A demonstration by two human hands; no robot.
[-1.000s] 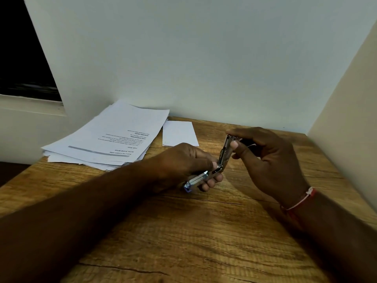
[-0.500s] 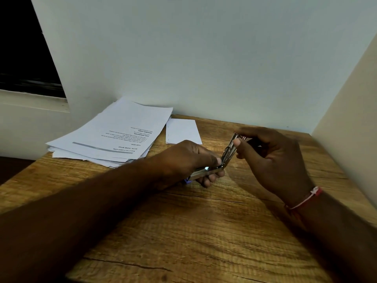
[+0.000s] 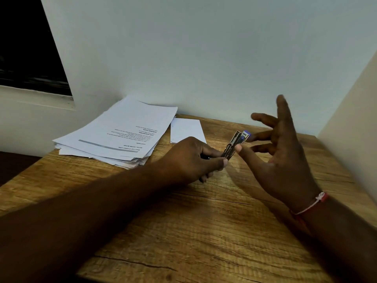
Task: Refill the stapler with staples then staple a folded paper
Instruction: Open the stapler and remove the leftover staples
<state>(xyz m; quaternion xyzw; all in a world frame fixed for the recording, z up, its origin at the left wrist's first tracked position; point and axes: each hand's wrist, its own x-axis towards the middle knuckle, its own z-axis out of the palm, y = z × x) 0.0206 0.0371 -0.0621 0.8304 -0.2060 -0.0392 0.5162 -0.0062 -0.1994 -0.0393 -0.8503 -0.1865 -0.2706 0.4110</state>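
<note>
Head view, one frame.

Stapler (image 3: pixel 234 144): a small metal type with a blue end piece (image 3: pixel 245 133). It is held above the wooden table (image 3: pixel 204 231), near the middle of the view. It is tilted, with the blue end uppermost and pointing away to the right. Its two metal parts lie close together. Whether staples are inside cannot be told.

Left hand (image 3: pixel 191 160): the fingers and thumb are curled round the lower end of the stapler, gripping it. The forearm crosses the table from the lower left.

Right hand (image 3: pixel 283 160): the fingers are straight and spread apart, with one pointing upward. It has hold of nothing. The thumb tip (image 3: pixel 238 148) touches the side of the stapler about halfway along. A red and white wristband (image 3: pixel 312 203) sits at the wrist.

Folded paper (image 3: pixel 186 130): white, lying flat on the table near the back wall (image 3: pixel 204 58). It is behind the left hand and apart from both hands.

Stack of printed sheets (image 3: pixel 116 137): loosely squared, on the far left part of the table, just beside the folded paper. Its edge overhangs the table's left side. The print is too small to read.
</note>
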